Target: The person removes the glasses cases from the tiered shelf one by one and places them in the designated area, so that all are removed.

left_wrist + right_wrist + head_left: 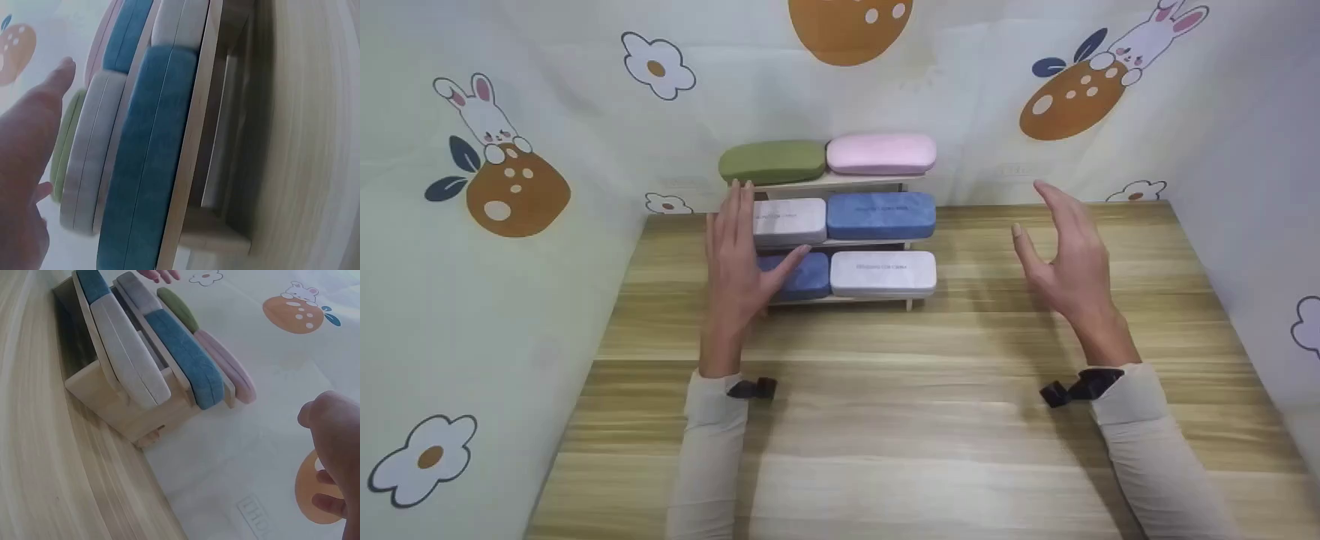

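Observation:
A tiered wooden rack bears glasses cases on three levels. On the top level lie a green case and a pink case. The middle level has a light grey case and a blue case; the bottom one a dark blue case and a white case. My left hand is over the rack's left end, fingers extended and thumb spread, overlapping the left-hand cases in the head view. To the rack's right my right hand is held apart from it, thumb spread, holding nothing.
The rack stands on a wood-grain tabletop, close to the back wall. Pale sheeting printed with rabbits, oranges and flowers covers the walls behind and at both sides. Each wrist wears a small black camera.

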Motion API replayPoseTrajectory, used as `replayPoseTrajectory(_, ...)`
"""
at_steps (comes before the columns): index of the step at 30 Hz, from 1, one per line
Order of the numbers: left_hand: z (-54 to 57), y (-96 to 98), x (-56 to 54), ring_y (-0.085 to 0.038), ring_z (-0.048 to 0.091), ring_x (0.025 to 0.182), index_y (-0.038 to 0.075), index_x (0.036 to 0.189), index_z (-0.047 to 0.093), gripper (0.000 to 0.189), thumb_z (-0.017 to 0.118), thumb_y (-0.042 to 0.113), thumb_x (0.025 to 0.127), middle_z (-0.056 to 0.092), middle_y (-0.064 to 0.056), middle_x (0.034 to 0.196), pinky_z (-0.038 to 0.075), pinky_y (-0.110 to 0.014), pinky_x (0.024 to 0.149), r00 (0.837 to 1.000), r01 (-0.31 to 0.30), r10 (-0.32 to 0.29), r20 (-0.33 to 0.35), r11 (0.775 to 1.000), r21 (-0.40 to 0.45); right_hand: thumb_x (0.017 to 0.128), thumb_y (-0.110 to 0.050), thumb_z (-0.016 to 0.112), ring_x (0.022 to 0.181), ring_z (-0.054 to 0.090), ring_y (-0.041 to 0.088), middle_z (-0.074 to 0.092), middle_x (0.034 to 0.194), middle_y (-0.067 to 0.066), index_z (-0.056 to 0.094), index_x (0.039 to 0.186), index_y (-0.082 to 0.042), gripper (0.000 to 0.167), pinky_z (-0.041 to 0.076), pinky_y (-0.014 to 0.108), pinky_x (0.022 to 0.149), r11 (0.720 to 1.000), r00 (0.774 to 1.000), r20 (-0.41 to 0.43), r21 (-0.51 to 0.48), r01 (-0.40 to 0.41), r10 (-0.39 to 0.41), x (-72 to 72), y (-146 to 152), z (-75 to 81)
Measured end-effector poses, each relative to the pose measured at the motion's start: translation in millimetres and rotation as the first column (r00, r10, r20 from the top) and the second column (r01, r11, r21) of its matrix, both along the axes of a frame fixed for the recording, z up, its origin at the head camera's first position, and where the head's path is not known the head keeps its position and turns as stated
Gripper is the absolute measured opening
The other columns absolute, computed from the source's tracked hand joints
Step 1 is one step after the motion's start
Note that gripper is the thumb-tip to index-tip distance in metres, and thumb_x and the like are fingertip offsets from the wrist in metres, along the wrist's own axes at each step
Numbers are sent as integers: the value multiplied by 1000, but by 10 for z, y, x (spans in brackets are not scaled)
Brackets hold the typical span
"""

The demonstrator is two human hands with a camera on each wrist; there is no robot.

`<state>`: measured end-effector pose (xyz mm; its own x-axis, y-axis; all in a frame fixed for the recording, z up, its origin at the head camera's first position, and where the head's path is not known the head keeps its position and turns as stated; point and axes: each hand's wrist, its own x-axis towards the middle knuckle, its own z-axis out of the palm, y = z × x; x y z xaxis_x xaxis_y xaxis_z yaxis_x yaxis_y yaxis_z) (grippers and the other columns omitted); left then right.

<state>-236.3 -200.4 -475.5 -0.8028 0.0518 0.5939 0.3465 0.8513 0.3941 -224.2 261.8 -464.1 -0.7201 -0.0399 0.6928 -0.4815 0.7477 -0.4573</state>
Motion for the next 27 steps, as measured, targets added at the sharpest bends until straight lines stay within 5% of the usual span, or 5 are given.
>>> replayPoseTrajectory(5, -103, -158, 45, -20, 13, 170, 18, 176, 9, 124, 84, 63, 88, 10, 0, 184, 13, -52, 138, 992, 70, -91, 84, 972, 224, 103, -23, 72, 128, 67, 28, 70, 143, 11, 61, 153, -13, 52, 55, 40, 100, 998, 997, 44, -7, -55, 56, 29, -66, -75)
replayPoseTrajectory(12, -261, -351, 82, -22, 19, 169, 27, 176, 5, 125, 87, 60, 87, 11, 3, 184, 20, -47, 138, 962, -19, -105, 251, 894, 447, 103, -19, 73, 115, 73, 30, 77, 131, 10, 68, 144, -10, 42, 61, 44, 94, 988, 979, 134, -10, -155, 155, 43, -229, -184)
replayPoseTrajectory(20, -466, -553, 110, -26, 44, 156, 9, 166, 33, 91, 84, 38, 97, 46, -14, 167, 29, -40, 135, 914, -9, -276, 297, 718, 696, 100, -18, 78, 114, 75, 30, 76, 130, 13, 63, 148, -6, 51, 65, 49, 91, 952, 908, 285, -79, -296, 306, 29, -464, -294)
replayPoseTrajectory(27, -595, -631, 131, -24, 41, 158, 4, 163, 36, 83, 84, 23, 98, 50, -15, 163, 25, -34, 136, 886, -1, -362, 289, 622, 783, 100, -25, 81, 119, 72, 32, 74, 134, 15, 59, 151, -7, 58, 65, 49, 96, 935, 848, 396, -119, -335, 354, 31, -595, -408)
